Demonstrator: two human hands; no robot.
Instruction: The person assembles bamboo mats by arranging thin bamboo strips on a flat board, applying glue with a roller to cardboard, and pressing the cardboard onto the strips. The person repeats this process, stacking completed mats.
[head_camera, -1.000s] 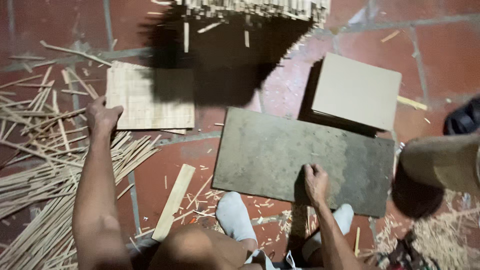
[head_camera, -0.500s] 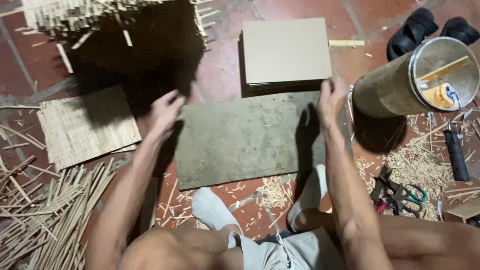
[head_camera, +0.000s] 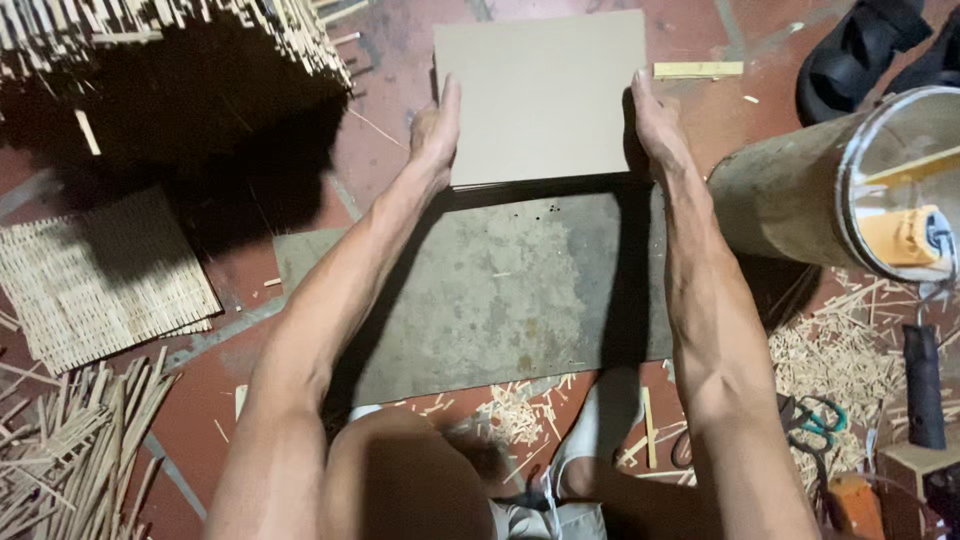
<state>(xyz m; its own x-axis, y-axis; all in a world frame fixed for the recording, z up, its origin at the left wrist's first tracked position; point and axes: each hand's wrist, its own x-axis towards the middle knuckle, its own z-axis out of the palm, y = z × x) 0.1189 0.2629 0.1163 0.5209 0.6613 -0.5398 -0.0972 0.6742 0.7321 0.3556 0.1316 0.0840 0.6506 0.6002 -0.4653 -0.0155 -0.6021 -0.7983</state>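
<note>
A tan square board (head_camera: 545, 95) lies on the red tiled floor just beyond a larger grey slab (head_camera: 500, 290). My left hand (head_camera: 437, 130) presses against the board's left edge, and my right hand (head_camera: 655, 125) against its right edge, so both hands clasp it between them. My forearms reach out over the grey slab. The board's near edge overlaps the slab's far edge.
A woven bamboo mat (head_camera: 95, 280) lies at the left, loose bamboo sticks (head_camera: 70, 450) below it, and a stack of sticks (head_camera: 150, 25) at top left. A metal cylinder (head_camera: 830, 190) lies at the right, with black sandals (head_camera: 880, 50), scissors (head_camera: 810, 420) and a dark-handled tool (head_camera: 925, 385) nearby.
My left hand has left the stick pile and woven mat, my right hand has left the grey slab; both have reached forward onto the tan board's side edges. The view shifted right.
</note>
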